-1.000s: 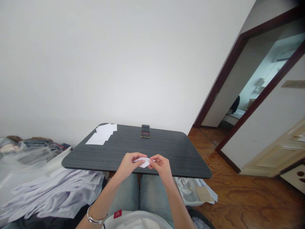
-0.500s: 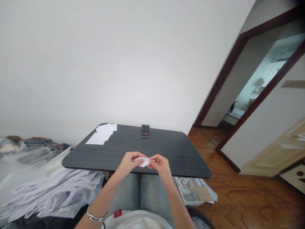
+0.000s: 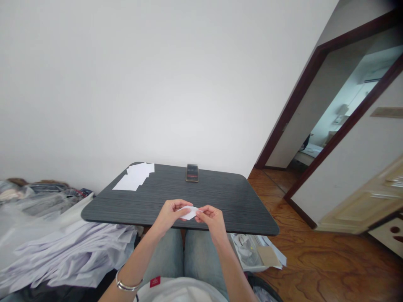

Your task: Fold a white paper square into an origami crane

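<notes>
A small folded white paper (image 3: pixel 190 212) is held between both hands just above the near edge of the dark grey table (image 3: pixel 226 201). My left hand (image 3: pixel 170 214) pinches its left end with thumb and fingers closed. My right hand (image 3: pixel 211 218) pinches its right end the same way. A silver bracelet sits on my left wrist. My knees in light jeans show below the hands.
Several white paper sheets (image 3: pixel 134 178) lie at the table's far left corner. A dark phone (image 3: pixel 192 172) lies at the far edge. White cloth (image 3: pixel 72 256) is heaped on the left. Papers and plastic (image 3: pixel 258 253) lie on the wooden floor at right; a doorway (image 3: pixel 333 121) stands open.
Both hands have shifted slightly up and left with the paper still pinched between them. Nothing else has moved.
</notes>
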Demonstrator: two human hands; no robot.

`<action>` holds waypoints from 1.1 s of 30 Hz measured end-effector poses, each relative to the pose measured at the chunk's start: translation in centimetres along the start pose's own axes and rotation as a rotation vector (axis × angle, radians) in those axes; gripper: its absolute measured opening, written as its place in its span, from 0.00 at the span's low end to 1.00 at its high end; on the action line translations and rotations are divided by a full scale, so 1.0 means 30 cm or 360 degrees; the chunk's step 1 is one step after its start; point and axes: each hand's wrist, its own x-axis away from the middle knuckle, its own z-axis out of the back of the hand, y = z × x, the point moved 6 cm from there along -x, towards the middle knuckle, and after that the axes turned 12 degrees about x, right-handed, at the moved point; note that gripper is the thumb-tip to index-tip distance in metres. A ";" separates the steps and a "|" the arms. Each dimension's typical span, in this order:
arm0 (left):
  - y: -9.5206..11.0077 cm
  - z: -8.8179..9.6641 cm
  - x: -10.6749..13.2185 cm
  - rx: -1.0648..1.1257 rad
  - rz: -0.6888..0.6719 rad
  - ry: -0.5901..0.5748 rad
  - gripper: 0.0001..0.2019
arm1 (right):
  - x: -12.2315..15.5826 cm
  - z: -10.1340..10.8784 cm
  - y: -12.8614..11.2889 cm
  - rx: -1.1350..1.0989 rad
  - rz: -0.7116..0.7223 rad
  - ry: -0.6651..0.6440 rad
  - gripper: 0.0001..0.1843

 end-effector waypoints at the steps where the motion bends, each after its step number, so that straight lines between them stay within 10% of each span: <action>1: 0.001 -0.002 0.001 -0.0005 -0.0004 -0.0013 0.16 | -0.001 0.002 0.000 -0.0004 -0.0003 0.0020 0.11; 33: 0.038 -0.043 0.029 0.0006 -0.0037 -0.0094 0.13 | 0.014 0.001 -0.031 -0.0219 0.0008 -0.0063 0.10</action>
